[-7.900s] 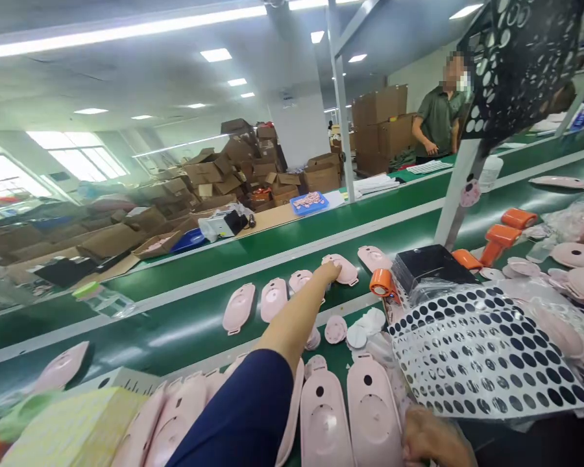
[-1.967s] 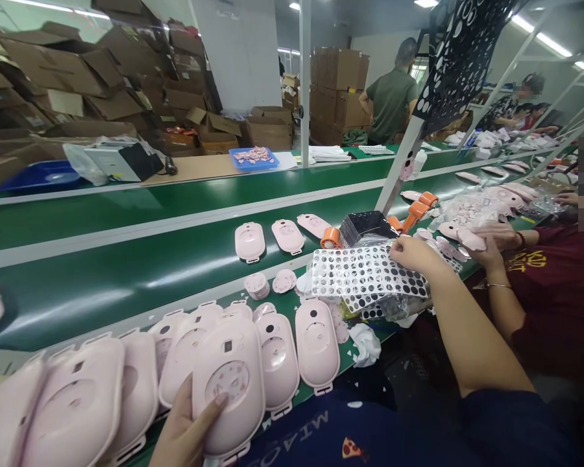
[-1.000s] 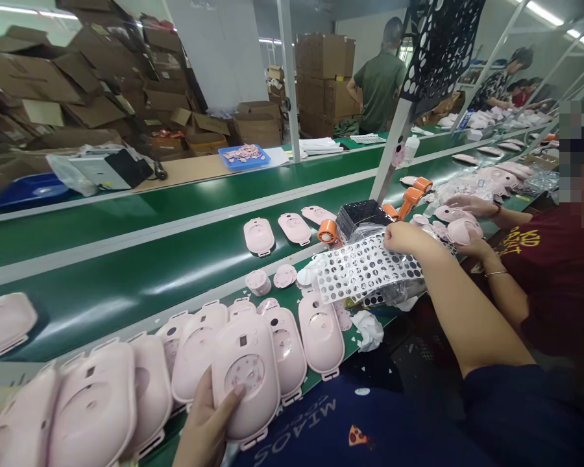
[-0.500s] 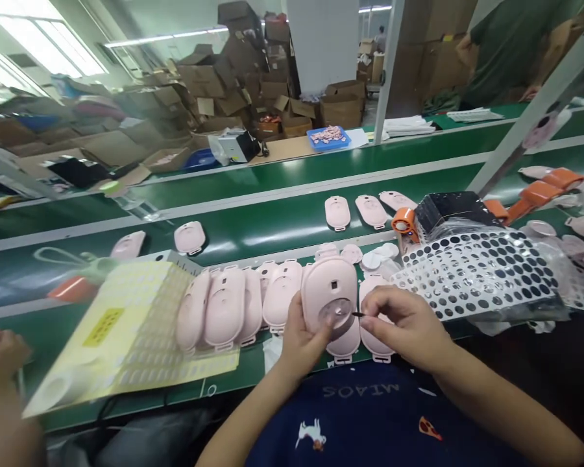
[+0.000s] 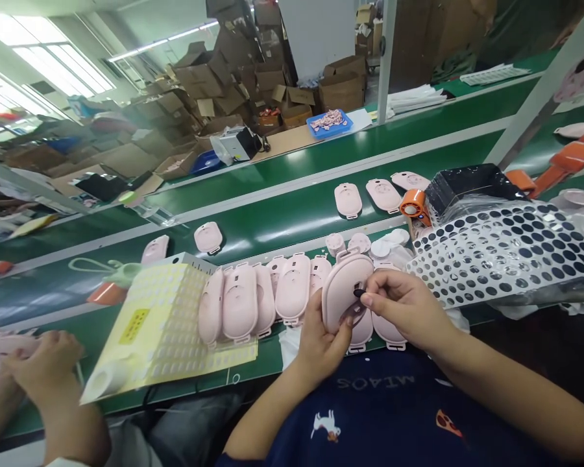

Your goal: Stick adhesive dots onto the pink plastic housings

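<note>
Our left hand (image 5: 321,337) is clasping a pink cover (image 5: 339,292) above the green bench (image 5: 267,360), right hand (image 5: 411,308) pinching a black dot (image 5: 359,293); boxes (image 5: 199,72) are cluttering the room, dotted sheets (image 5: 501,253) crowding our right.

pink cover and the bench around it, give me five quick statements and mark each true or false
1. The left hand holds a pink cover. True.
2. The right hand holds nothing. False: the right hand pinches a small black disc.
3. The yellow sheet lies right of the right hand. False: the yellow sheet lies left of the left hand.
4. The blue tray holds pink pieces. True.
5. The dotted sheet lies mostly to the right of the right hand. True.
</note>
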`<state>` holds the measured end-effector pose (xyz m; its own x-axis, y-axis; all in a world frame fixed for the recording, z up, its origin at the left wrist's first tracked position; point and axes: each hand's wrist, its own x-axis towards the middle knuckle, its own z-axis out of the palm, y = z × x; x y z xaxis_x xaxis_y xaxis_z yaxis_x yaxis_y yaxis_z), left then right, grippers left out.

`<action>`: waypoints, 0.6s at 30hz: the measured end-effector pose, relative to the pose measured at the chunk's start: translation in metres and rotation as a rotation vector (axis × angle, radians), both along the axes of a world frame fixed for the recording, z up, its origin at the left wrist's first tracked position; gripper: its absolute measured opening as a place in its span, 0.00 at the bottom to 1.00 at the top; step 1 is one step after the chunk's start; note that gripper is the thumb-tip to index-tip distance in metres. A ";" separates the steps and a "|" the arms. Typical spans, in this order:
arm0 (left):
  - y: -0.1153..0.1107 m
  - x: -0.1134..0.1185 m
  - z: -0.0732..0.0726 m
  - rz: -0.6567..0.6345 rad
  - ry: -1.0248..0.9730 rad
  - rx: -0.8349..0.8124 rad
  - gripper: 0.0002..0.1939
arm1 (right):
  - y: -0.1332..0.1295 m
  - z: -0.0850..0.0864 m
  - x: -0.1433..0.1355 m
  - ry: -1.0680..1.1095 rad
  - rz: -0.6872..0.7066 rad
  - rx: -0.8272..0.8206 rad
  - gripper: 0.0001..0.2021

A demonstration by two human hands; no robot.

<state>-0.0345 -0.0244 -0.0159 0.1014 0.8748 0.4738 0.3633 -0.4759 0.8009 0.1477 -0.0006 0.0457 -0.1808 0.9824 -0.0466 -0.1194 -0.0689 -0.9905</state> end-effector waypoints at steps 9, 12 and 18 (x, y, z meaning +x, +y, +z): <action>-0.001 0.001 -0.002 0.008 0.089 0.112 0.27 | -0.001 0.000 -0.001 0.067 -0.021 -0.019 0.15; -0.002 0.001 -0.004 0.026 0.120 0.143 0.28 | -0.002 -0.001 -0.003 0.071 -0.043 -0.043 0.15; -0.005 0.001 -0.006 0.054 0.165 0.178 0.28 | -0.002 -0.003 -0.004 0.053 -0.083 -0.078 0.19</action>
<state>-0.0339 -0.0293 -0.0215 0.1456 0.7850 0.6021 0.5113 -0.5807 0.6335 0.1439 -0.0028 0.0423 -0.1032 0.9878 -0.1163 -0.1798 -0.1335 -0.9746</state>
